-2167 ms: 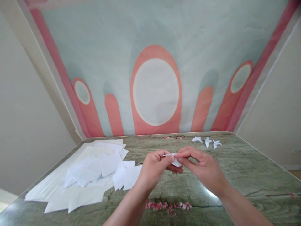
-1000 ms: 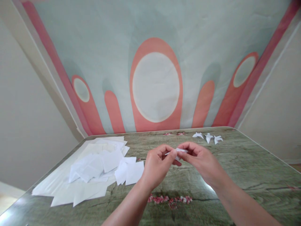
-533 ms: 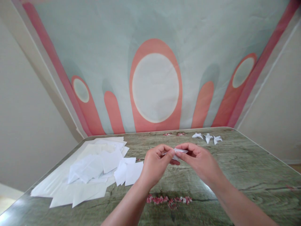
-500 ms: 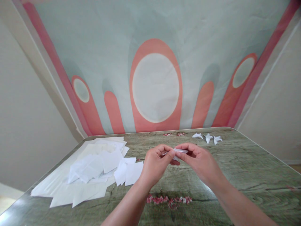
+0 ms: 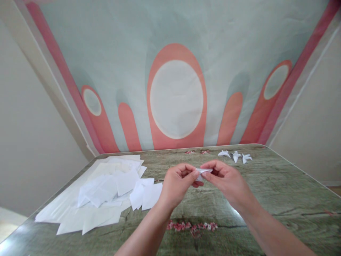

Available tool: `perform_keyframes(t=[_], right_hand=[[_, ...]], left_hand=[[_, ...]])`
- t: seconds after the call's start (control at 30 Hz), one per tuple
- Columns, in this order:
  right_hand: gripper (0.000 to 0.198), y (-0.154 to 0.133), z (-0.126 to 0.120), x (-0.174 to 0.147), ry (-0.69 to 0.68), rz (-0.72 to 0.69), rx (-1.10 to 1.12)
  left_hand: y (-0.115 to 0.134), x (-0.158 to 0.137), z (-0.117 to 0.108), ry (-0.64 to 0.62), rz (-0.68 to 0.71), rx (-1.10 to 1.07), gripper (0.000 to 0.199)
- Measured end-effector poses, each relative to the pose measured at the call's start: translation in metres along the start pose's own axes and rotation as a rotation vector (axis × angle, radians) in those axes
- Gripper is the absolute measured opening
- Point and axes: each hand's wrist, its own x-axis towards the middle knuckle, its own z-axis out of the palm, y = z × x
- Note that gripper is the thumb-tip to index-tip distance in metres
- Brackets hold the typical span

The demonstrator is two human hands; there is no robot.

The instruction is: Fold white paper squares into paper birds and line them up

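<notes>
My left hand (image 5: pixel 176 185) and right hand (image 5: pixel 230 179) are each closed in a pinch on the small folded paper (image 5: pixel 203 171), right of the paper pile (image 5: pixel 102 191). I judge it light, stiffer where layered, easily torn; grip gently by the creased edges.

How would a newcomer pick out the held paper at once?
On the wood-grain table, look right of the white paper sheets to the left hand and right hand. The small folded white paper is pinched between their fingertips. Unlike the three paper birds farther back at right, it alone is held.
</notes>
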Motion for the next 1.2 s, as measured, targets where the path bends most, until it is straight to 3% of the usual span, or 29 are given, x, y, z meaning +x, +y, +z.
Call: perform_keyframes(t=[0.17,0.37,0.53,0.87,1.2], right_hand=[[0.029,-0.003,-0.003,0.002,-0.05,0.04,-0.025],[0.009,-0.016,0.002,-0.002,0.046,-0.089,-0.24],[0.007,-0.023,0.002,-0.005,0.048,-0.098,-0.289],[0.014,-0.006,0.002,0.0,-0.016,-0.027,-0.027],[0.008,-0.008,0.001,-0.001,-0.041,-0.036,0.119]], left_hand=[[0.003,-0.001,0.0,0.001,0.025,0.07,0.022],[0.003,-0.001,-0.003,-0.012,0.008,0.11,0.025],[-0.001,0.001,-0.003,-0.032,0.012,0.169,0.027],[0.0,0.0,-0.003,-0.011,-0.015,0.15,0.023],[0.002,0.0,-0.003,0.016,0.024,0.155,0.022]])
